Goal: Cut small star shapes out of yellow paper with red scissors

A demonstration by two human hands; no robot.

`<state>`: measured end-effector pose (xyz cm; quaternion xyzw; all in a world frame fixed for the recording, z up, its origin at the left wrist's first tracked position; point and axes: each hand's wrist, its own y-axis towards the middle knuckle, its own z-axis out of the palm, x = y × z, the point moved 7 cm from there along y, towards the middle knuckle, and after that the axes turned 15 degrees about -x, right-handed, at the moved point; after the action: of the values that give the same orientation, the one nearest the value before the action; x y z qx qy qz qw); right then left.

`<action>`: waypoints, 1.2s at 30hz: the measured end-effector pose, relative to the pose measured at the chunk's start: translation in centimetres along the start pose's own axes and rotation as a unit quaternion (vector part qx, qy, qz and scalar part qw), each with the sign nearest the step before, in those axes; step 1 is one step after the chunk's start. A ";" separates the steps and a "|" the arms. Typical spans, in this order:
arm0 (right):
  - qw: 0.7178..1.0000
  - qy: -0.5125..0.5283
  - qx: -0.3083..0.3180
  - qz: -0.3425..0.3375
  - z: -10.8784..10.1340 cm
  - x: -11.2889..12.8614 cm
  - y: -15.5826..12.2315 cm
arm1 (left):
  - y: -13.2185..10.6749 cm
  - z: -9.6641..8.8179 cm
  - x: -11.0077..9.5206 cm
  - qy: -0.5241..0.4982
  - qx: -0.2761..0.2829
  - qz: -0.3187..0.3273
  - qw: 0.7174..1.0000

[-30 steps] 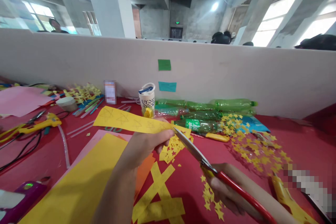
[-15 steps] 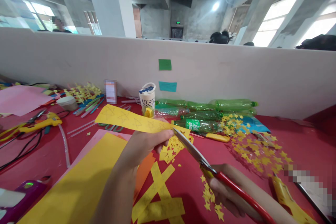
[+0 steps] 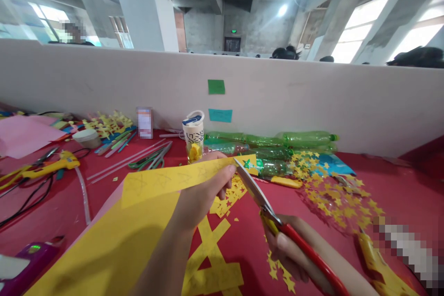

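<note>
My left hand [image 3: 211, 185] pinches a long yellow paper strip [image 3: 163, 180] near its right end. Pencilled star outlines run along the strip, and a star-shaped hole shows near that end. Red-handled scissors [image 3: 255, 185] are in my right hand [image 3: 287, 240], their blade tips at the strip beside my left thumb. Beneath the strip lie a yellow sheet [image 3: 114, 236], crossed yellow strips [image 3: 211, 268] and a piece of yellow paper full of star cut-outs [image 3: 229, 194]. Small cut stars [image 3: 280, 270] rest below my right hand.
Many yellow stars [image 3: 333, 189] are spread at the right, near green plastic bottles [image 3: 263, 141]. A paper cup [image 3: 193, 132] stands by the white partition [image 3: 104, 78]. Green-handled scissors [image 3: 152, 159], a yellow glue gun [image 3: 52, 166] and a purple device [image 3: 31, 259] are on the left.
The strip has swung so its left end is lower and its right end higher, now showing a star-shaped hole. My left hand has shifted slightly right; the green-handled scissors are more visible.
</note>
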<state>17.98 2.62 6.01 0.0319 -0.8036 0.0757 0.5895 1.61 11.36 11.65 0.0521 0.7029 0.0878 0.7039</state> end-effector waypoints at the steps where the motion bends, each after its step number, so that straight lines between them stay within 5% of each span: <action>1: 1.000 -0.004 -0.005 0.009 0.1 -0.2 -0.1 | -0.2 0.3 -0.3 -0.005 -0.007 0.007 1.000; 3: 0.998 -0.032 -0.049 0.014 -0.3 -0.3 -0.1 | -0.4 0.5 -0.6 -0.010 -0.035 0.015 0.999; 7: 0.999 -0.041 0.006 0.011 0.4 0.3 -0.2 | -0.8 0.6 -0.9 0.011 -0.068 0.028 0.997; 13: 0.998 -0.021 -0.054 0.028 0.2 0.1 0.0 | -0.6 0.5 -0.7 0.012 -0.061 0.018 0.998; 25: 0.997 0.044 -0.011 0.062 1.6 -0.8 0.8 | -0.6 0.8 -0.6 -0.022 -0.043 -0.002 0.999; 36: 0.996 0.012 -0.053 0.074 1.1 0.0 0.6 | -0.2 0.4 0.9 -0.077 -0.035 -0.034 0.996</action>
<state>16.87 3.07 5.65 -0.0596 -0.7993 0.0768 0.5930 2.01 11.39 10.70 0.0101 0.6444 0.0845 0.7600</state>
